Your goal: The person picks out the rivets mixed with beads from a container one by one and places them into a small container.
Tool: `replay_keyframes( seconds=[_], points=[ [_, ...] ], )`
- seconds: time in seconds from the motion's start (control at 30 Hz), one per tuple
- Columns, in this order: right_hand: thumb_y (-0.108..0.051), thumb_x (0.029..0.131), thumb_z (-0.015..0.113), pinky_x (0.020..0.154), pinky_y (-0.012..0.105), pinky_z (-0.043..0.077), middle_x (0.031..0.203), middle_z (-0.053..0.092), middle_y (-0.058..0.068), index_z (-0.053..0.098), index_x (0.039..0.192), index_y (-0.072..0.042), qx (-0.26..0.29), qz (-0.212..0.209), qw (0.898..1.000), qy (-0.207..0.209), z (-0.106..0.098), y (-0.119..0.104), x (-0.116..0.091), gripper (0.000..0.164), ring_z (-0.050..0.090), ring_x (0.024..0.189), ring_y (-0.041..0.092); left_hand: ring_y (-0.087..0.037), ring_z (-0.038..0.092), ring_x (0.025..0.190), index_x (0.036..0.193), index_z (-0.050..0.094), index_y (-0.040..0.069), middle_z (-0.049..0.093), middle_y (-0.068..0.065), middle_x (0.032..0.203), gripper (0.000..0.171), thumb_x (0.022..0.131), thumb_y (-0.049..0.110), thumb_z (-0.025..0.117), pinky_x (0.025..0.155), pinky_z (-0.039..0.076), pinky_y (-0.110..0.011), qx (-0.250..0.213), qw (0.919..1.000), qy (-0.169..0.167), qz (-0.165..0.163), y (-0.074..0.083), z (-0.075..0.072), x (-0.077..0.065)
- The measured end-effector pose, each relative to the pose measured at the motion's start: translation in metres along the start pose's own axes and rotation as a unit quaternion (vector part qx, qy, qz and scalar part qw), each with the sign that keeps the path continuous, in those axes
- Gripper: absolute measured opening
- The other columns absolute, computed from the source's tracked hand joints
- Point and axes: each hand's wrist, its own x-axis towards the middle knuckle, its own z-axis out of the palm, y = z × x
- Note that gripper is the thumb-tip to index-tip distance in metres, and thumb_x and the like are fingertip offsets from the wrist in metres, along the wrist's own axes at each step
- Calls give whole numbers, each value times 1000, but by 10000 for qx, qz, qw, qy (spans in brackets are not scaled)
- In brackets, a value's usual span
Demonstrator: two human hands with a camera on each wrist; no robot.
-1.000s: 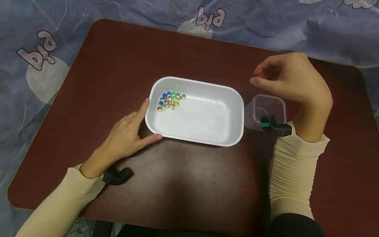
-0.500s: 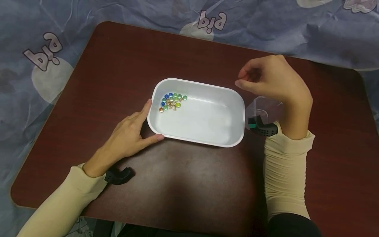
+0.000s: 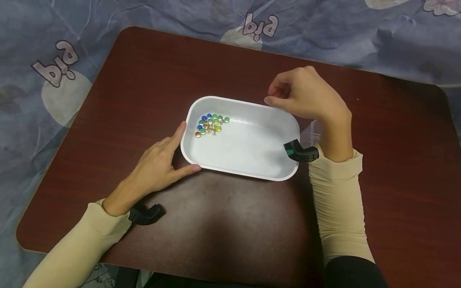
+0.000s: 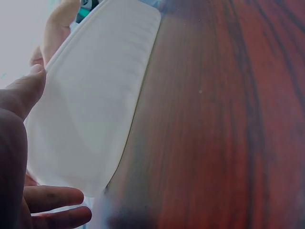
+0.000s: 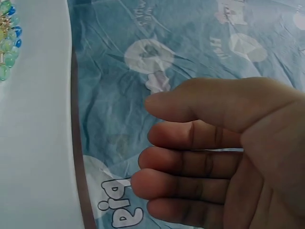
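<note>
A white rectangular tray (image 3: 245, 154) sits mid-table. Shiny round glass-like beads (image 3: 217, 118) in green, blue, yellow and orange cluster in its left end, around small gold-coloured pieces (image 3: 210, 128). My left hand (image 3: 153, 165) rests against the tray's left end, thumb at the near rim and fingers extended along the side. In the left wrist view its thumb (image 4: 35, 78) touches the rim. Over the far right corner of the tray hovers my right hand (image 3: 306, 94). Its fingers (image 5: 190, 162) are loosely curved, and nothing shows between them and the thumb in the right wrist view.
A clear plastic container (image 3: 312, 134) stands right beside the tray's right end, mostly hidden by my right wrist. A black wrist camera (image 3: 300, 152) overlaps the tray in the head view. Blue printed fabric (image 3: 173, 20) lies beyond the dark wooden table (image 3: 216, 216).
My right hand has moved left, from above the clear container to over the tray's far right corner. My left hand and the beads stay put; the view has shifted slightly.
</note>
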Motion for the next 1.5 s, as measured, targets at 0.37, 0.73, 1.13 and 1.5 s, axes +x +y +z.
replay_keyframes(
  seconds=[0.37,0.73,1.13,1.5],
  points=[
    [-16,90,68,62,25,39,70,63,5,71,81,-6,17,-99,9999,71,-2,-11,25,14,51,61,16,-36,58,113,157,20,4,53,-27,138,103,86,63,66,90,46,-52,-34,10000,78,44,0,0,0],
    [-18,90,69,70,23,43,81,68,6,72,91,-4,401,90,9992,-13,23,-22,49,14,58,73,12,-36,60,109,157,21,4,56,-28,134,103,86,67,61,87,47,-51,-30,9999,109,86,-1,2,0],
    [-12,89,70,71,26,48,80,69,5,74,92,-3,773,-559,9913,-905,54,-21,61,10,62,73,14,-35,59,113,157,19,3,55,-27,135,105,83,49,77,91,46,-51,-6,10000,-7,19,-1,1,1],
    [-5,91,64,82,32,48,96,71,6,73,110,-2,330,-370,9712,-2332,62,-29,61,21,63,88,17,-35,60,109,157,18,4,57,-28,133,105,84,52,75,88,47,-50,6,10000,-21,-9,-1,0,0]
  ],
)
